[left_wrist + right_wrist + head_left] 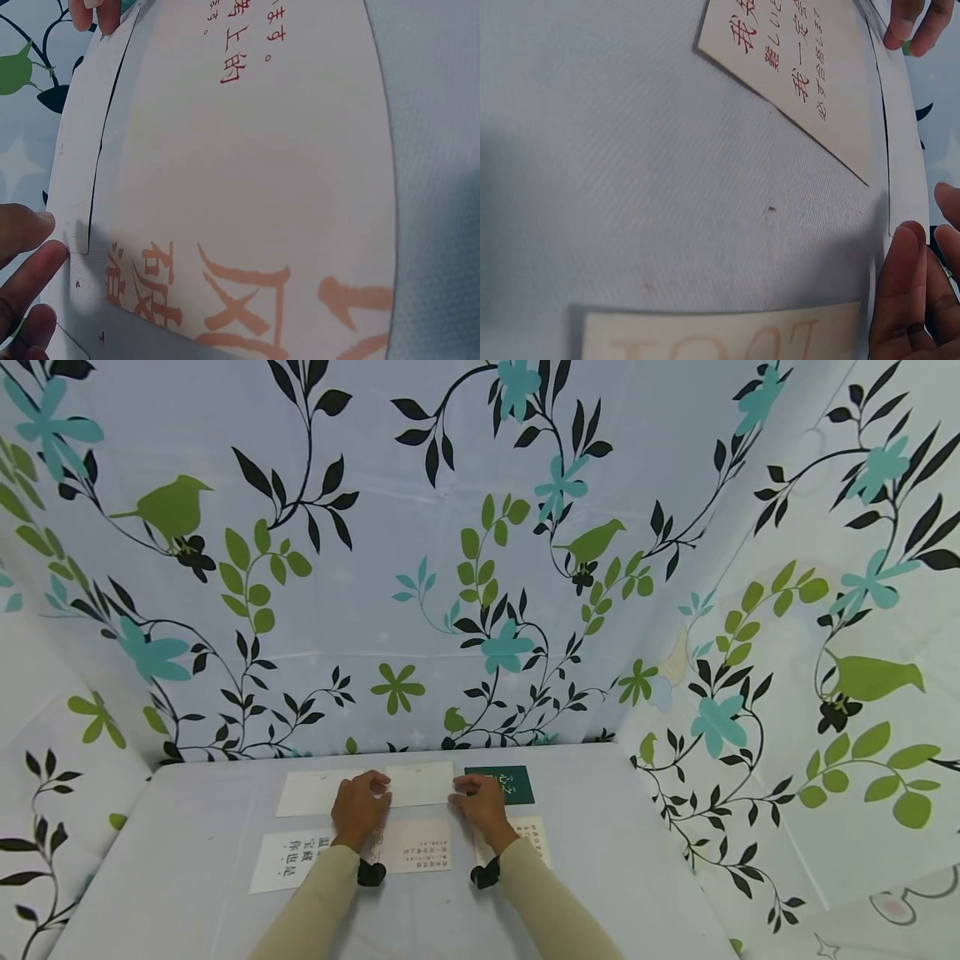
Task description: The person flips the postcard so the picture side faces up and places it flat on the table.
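Observation:
A blank white card (422, 783) lies at the back of the table between the two hands. My left hand (362, 810) pinches it at its left end; in the left wrist view that thumb and finger (49, 259) meet by the card's corner. At the other end my right hand (482, 808) pinches the card, its fingertips (906, 244) on the corner in the right wrist view. Just below lies a pale pink card (423, 845) with red and orange characters, partly covered by my left hand. A dark green card (516, 783) sits beside my right hand.
Another blank white card (303, 793) lies left of my left hand. Nearer the front are a white card with black characters (281, 860) and a cream card with characters (536, 837), both partly behind the arms. Patterned cloth (375, 610) hangs behind the white table (187, 877).

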`<state>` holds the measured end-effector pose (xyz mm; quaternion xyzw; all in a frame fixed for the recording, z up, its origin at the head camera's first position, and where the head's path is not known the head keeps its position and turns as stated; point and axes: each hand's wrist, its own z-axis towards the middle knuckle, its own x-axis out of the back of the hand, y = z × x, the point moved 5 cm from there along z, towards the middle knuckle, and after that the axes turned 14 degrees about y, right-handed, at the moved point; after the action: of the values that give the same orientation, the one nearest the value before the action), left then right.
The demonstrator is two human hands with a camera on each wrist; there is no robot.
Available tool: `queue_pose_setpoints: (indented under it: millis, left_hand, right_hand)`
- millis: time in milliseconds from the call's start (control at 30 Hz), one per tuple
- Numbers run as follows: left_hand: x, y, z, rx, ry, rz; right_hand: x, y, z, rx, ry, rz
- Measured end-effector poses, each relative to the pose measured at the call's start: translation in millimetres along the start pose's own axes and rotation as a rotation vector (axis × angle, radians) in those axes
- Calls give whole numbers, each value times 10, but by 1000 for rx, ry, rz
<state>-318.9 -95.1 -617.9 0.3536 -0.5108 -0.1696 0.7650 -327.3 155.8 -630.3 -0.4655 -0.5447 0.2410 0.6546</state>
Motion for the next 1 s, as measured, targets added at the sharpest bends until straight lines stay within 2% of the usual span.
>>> queue_pose_setpoints:
  millis: [233, 500, 800, 1000]
  left_hand:
    - [-10, -13, 7, 5, -19, -3]
    - [11, 1, 8, 6, -21, -13]
    - [48, -47, 26, 18, -19, -32]
    - [69, -111, 55, -7, -24, -52]
  right_hand:
    - [-8, 7, 0, -39, 3, 54]
    - [3, -59, -41, -138, -7, 192]
    - [-16, -82, -88, -140, -85, 239]
    - [-3, -57, -81, -139, -109, 272]
